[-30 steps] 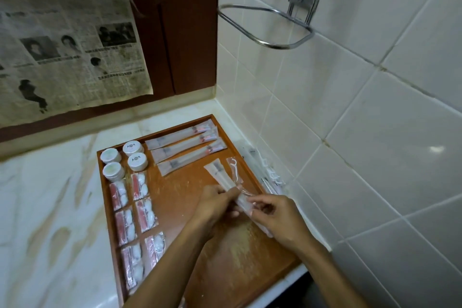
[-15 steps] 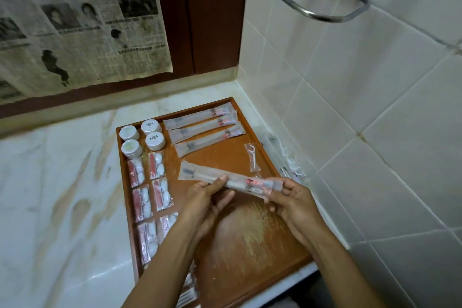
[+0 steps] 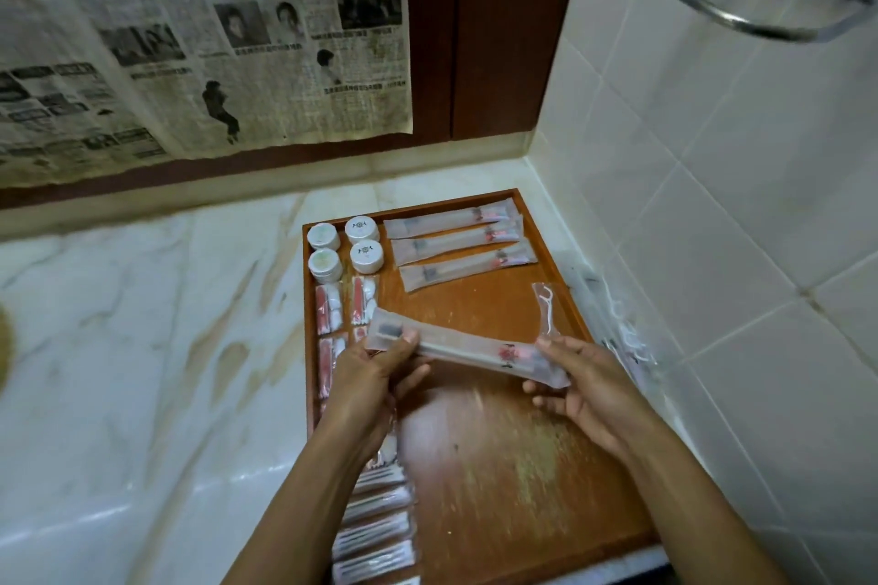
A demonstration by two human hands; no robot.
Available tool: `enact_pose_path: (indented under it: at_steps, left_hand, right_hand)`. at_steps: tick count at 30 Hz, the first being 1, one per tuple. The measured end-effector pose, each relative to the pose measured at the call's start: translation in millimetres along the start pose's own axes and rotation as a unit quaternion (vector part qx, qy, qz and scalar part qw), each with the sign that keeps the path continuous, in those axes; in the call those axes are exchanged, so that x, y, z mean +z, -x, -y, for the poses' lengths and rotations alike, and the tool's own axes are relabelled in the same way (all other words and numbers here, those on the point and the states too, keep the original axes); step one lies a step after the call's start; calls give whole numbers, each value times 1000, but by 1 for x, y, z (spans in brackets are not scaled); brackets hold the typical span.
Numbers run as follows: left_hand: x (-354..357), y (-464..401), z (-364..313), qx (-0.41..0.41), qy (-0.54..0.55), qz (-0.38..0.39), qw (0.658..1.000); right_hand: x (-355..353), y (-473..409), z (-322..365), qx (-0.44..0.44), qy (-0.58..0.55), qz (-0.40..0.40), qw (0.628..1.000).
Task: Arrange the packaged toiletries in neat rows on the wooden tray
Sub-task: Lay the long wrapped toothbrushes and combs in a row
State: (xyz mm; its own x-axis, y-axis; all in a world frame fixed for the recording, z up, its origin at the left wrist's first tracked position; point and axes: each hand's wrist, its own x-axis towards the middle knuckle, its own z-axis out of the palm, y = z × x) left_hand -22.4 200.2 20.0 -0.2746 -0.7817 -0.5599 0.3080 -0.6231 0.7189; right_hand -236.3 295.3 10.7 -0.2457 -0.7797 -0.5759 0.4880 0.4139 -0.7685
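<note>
Marble counter (image 3: 142, 323) runs into a tiled corner where our wooden tray (image 3: 522, 466) sits, with newspaper (image 3: 204, 38) hanging behind and a metal rack (image 3: 741, 10) overhead.

Our left hand (image 3: 375, 375) pinches one end of a long toothbrush packet (image 3: 465, 349), thumb on top and fingers curled beneath. Our right hand (image 3: 584, 385) pinches the other end, by the red print. The packet hangs level just above the bare middle of the tray, crossways, touching nothing but our fingers.

Moving outward, a floss pick sachet (image 3: 546, 306) lies alone just beyond our right fingertips, near the tray's right rim. Farther back, three toothbrush packets (image 3: 458, 242) lie in a stack of parallel rows. To their left stand four round white jars (image 3: 344, 245) in a square, and below those, two columns of red-and-white sachets (image 3: 344, 306) run down the left side, partly behind our left arm. Slim packets (image 3: 375, 532) continue that column toward the near edge.

We judge the job well along: the left side and the far end look ordered. Left to do, it seems, is laying this fourth packet below the three, then dealing with the floss pick and the loose clear packets (image 3: 617, 323) lying between tray and wall. Much of the tray's near right part has nothing on it yet.
</note>
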Motion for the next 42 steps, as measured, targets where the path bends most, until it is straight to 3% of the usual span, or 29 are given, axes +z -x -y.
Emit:
enact_pose_path:
  at_steps: [6,11,19,31,38,42]
  left_hand:
    - [-12,3,6,47,19,-56,997]
    - [-13,8,15,32,23,-95,995]
    - [-8,11,21,33,70,-75,994]
    - [-5,20,19,32,-4,-22,999]
    - [-10,18,16,62,-18,-44,997]
    - [-8,19,17,62,14,-57,996]
  right_hand:
    - [11,-3,-8,24,-22,42,999]
    - [11,0,-14,33,75,30,996]
    - [8,7,-8,2,87,40,995]
    - [-2,10,-8,-22,88,-28,995]
    - [-2,11,-5,-36,103,-40,993]
    - [0,13,-7,-37,46,-29,998]
